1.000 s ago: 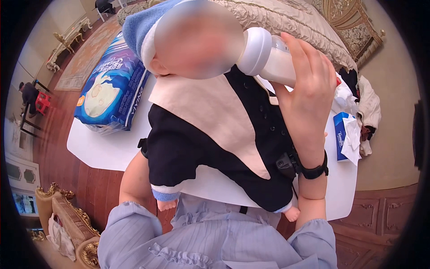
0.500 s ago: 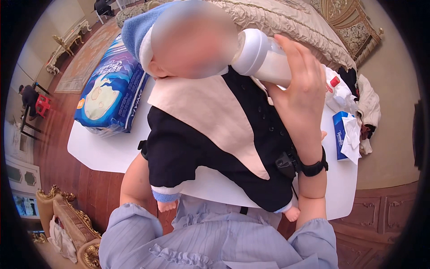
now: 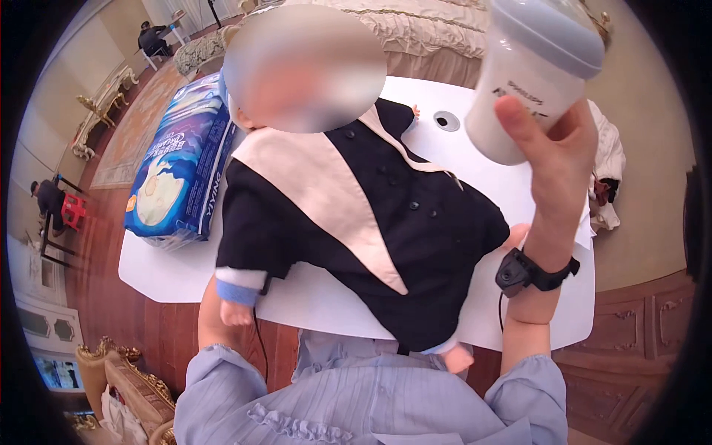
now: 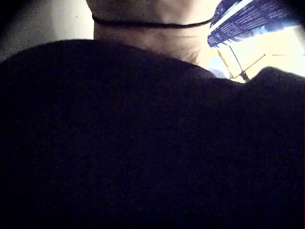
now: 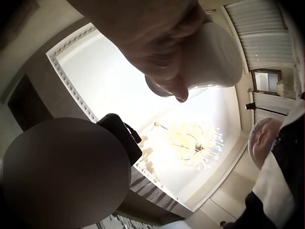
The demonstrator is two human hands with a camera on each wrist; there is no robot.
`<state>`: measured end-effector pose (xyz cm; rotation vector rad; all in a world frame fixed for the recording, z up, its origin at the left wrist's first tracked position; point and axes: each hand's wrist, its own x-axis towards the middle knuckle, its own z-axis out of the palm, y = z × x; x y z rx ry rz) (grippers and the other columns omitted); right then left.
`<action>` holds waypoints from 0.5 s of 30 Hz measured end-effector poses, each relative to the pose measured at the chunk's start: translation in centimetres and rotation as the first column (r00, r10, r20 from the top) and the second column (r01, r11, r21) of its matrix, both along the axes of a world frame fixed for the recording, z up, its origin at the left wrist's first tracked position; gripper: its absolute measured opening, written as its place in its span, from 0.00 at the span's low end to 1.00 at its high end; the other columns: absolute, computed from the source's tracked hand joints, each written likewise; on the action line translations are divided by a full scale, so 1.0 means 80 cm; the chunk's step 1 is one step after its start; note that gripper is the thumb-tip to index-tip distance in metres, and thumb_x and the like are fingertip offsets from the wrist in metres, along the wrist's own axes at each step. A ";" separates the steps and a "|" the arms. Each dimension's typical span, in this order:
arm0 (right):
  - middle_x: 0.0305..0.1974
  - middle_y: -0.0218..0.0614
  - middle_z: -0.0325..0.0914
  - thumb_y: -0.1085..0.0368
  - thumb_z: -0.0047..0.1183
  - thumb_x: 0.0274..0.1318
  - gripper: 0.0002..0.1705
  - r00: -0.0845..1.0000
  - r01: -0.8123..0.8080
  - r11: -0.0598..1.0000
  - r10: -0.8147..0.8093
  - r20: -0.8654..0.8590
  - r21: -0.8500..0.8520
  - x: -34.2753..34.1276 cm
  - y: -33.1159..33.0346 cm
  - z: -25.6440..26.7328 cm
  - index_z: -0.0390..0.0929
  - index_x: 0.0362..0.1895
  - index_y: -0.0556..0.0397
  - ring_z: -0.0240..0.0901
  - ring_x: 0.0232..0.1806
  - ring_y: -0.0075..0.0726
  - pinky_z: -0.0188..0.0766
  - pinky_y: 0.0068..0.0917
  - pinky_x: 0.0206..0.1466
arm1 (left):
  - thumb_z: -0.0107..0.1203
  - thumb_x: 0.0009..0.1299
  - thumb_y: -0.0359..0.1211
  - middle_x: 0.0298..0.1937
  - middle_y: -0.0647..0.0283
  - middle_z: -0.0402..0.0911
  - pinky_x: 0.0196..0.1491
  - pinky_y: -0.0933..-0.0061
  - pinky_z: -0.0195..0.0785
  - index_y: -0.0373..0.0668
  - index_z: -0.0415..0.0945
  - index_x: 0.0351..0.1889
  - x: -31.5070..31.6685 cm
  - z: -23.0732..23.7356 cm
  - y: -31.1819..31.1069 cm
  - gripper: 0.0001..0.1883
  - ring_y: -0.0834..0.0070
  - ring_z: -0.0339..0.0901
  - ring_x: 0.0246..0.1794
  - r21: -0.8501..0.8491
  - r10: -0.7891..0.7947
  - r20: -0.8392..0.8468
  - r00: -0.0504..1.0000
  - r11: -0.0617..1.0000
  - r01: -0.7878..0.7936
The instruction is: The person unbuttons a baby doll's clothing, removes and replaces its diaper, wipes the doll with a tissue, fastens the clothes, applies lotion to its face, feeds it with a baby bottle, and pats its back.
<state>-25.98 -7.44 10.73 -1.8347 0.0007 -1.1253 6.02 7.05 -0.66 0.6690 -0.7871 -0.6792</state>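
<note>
My right hand (image 3: 560, 159) grips a baby bottle (image 3: 512, 70) of white liquid, held up to the right of the baby doll's blurred head (image 3: 304, 70). In the right wrist view the fingers wrap round the bottle (image 5: 214, 57). The doll lies face up in a black outfit (image 3: 400, 222) with a wide cream collar (image 3: 304, 178). My left forearm (image 3: 210, 319) runs under the doll, whose clothes hide the left hand's fingers. In the left wrist view dark cloth (image 4: 143, 143) fills most of the picture, below skin with a thin dark band.
A blue diaper pack (image 3: 182, 163) lies on the white table (image 3: 163, 271) left of the doll. A grey cable ring (image 3: 446, 121) sits in the tabletop beyond. Pale cloth (image 3: 608, 148) is at the far right. Behind the table stands a bed (image 3: 423, 37); two seated people are farther off.
My right hand has drawn the bottle away from the doll's face, up and to the right, turning it more upright. The doll's head and body sit lower and slightly left in view.
</note>
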 end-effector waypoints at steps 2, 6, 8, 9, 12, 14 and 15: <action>0.44 0.37 0.82 0.56 0.73 0.49 0.31 0.999 0.048 0.999 -0.048 0.011 -0.002 -0.019 -0.014 0.004 0.76 0.52 0.61 0.77 0.44 0.25 0.72 0.25 0.50 | 0.58 0.72 0.39 0.59 0.52 0.76 0.52 0.63 0.80 0.39 0.70 0.63 0.000 -0.008 0.008 0.24 0.62 0.80 0.52 0.050 -0.007 0.007 1.000 0.999 0.007; 0.43 0.38 0.83 0.55 0.73 0.49 0.30 0.992 0.125 0.992 -0.124 0.022 -0.037 -0.036 -0.041 0.007 0.77 0.50 0.61 0.78 0.43 0.26 0.72 0.25 0.51 | 0.58 0.72 0.39 0.59 0.53 0.76 0.52 0.64 0.80 0.39 0.71 0.63 0.015 -0.004 -0.019 0.24 0.63 0.79 0.52 0.163 -0.033 0.022 0.999 0.986 0.029; 0.43 0.37 0.83 0.55 0.73 0.49 0.30 0.977 0.212 0.977 -0.212 0.012 -0.001 -0.042 -0.058 0.005 0.77 0.50 0.61 0.78 0.43 0.26 0.72 0.25 0.51 | 0.58 0.73 0.39 0.59 0.53 0.76 0.52 0.65 0.79 0.39 0.71 0.63 0.018 -0.002 -0.060 0.24 0.64 0.79 0.52 0.219 -0.051 0.028 0.998 0.975 0.044; 0.43 0.37 0.83 0.55 0.73 0.49 0.30 0.958 0.288 0.957 -0.288 -0.004 0.026 -0.046 -0.065 0.004 0.77 0.50 0.61 0.78 0.43 0.26 0.72 0.25 0.52 | 0.58 0.73 0.40 0.59 0.54 0.76 0.53 0.65 0.79 0.39 0.71 0.63 0.015 -0.001 -0.080 0.24 0.64 0.79 0.53 0.247 -0.060 0.031 0.998 0.968 0.050; 0.43 0.37 0.82 0.55 0.73 0.49 0.30 0.945 0.326 0.945 -0.325 0.032 -0.012 -0.052 -0.073 0.008 0.77 0.50 0.61 0.78 0.43 0.26 0.72 0.24 0.52 | 0.57 0.73 0.40 0.60 0.54 0.77 0.53 0.66 0.79 0.40 0.71 0.63 0.000 -0.007 -0.117 0.23 0.65 0.79 0.53 0.325 -0.079 0.035 0.996 0.944 0.063; 0.43 0.37 0.82 0.55 0.73 0.49 0.30 0.939 0.340 0.940 -0.339 0.048 -0.016 -0.055 -0.073 0.010 0.78 0.50 0.61 0.78 0.43 0.26 0.71 0.24 0.52 | 0.57 0.73 0.40 0.60 0.54 0.77 0.53 0.66 0.79 0.40 0.71 0.63 -0.011 -0.017 -0.105 0.23 0.66 0.79 0.53 0.373 -0.083 0.036 0.996 0.926 0.064; 0.43 0.37 0.82 0.55 0.73 0.49 0.30 0.934 0.353 0.935 -0.350 0.066 -0.026 -0.055 -0.073 0.010 0.78 0.50 0.61 0.78 0.43 0.26 0.71 0.23 0.52 | 0.57 0.73 0.40 0.60 0.54 0.77 0.53 0.66 0.79 0.40 0.71 0.63 -0.012 -0.024 -0.070 0.23 0.66 0.79 0.53 0.396 -0.085 0.037 0.996 0.916 0.064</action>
